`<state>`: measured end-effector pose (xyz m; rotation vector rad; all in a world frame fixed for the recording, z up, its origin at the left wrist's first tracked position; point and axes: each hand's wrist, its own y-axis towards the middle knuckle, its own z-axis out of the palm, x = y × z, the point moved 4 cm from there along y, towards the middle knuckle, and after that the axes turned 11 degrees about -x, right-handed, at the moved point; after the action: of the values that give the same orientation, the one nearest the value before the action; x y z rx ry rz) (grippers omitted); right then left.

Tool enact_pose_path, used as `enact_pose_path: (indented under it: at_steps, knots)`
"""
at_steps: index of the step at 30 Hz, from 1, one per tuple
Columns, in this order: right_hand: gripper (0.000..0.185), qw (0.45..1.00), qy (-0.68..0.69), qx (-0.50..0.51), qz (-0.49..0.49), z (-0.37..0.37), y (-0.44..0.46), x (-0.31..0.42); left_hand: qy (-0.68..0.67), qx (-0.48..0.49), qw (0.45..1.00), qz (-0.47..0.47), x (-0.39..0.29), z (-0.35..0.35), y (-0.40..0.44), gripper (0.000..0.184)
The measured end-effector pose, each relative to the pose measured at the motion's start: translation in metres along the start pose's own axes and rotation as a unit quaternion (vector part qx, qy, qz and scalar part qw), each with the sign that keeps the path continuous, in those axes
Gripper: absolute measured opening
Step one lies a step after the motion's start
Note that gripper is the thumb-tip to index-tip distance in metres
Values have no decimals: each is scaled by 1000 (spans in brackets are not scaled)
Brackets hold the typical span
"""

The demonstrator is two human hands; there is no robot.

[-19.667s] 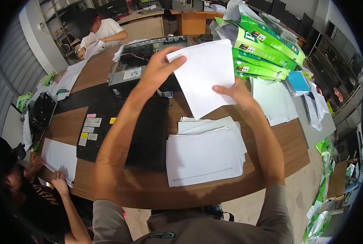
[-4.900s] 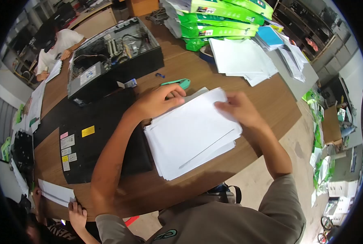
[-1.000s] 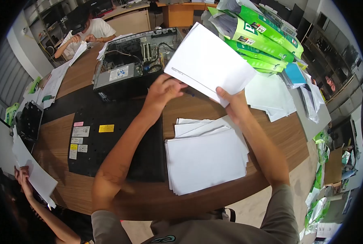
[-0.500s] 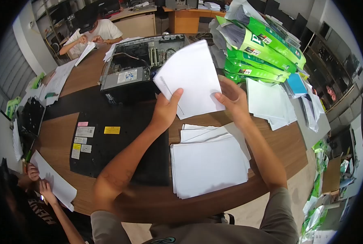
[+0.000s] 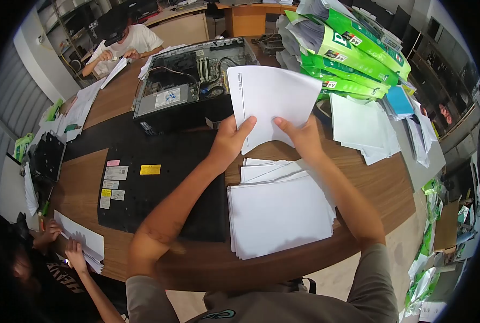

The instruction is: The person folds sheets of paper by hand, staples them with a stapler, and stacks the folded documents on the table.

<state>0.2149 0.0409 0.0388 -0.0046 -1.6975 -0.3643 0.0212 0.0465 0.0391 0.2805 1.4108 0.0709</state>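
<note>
My left hand grips the lower left edge of a white paper sheet or thin bundle, thumb on its face. On the right side, my right hand pinches the same paper, which bows between both thumbs. A printed line runs down its left side. Below the held paper, a stack of white sheets lies on the wooden table, with some sheets skewed at its back. Left of the stack is a black panel bearing several labels.
An open computer case stands behind the panel. Green paper packs are piled at the back right, near more loose sheets and a blue item. One person sits at the back left, another at the lower left; both handle paper.
The held paper has turned more upright, its printed line now along the left side, and both hands grip its lower part. At lower left, the other person's paper has been lowered to the table.
</note>
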Motion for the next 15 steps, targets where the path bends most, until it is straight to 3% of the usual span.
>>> enact_pose_path:
  at_steps: [4,6,8,12,15]
  knots:
    - [37,997,50,-52,-21,2,-4,-10,44,19,998,32,4,3,-2,32]
    - [36,997,55,-53,-26,-1,0,-6,70,-23,990,121,-4,4,-4,30]
    - [35,996,55,-28,-60,-5,0,10,79,-15,991,110,-6,4,-5,29]
    - [33,997,61,-33,-32,2,-2,-24,111,-14,992,65,1,2,-2,29]
    - [34,1000,2,-3,-31,-10,10,-18,115,-40,988,97,-13,4,-8,31]
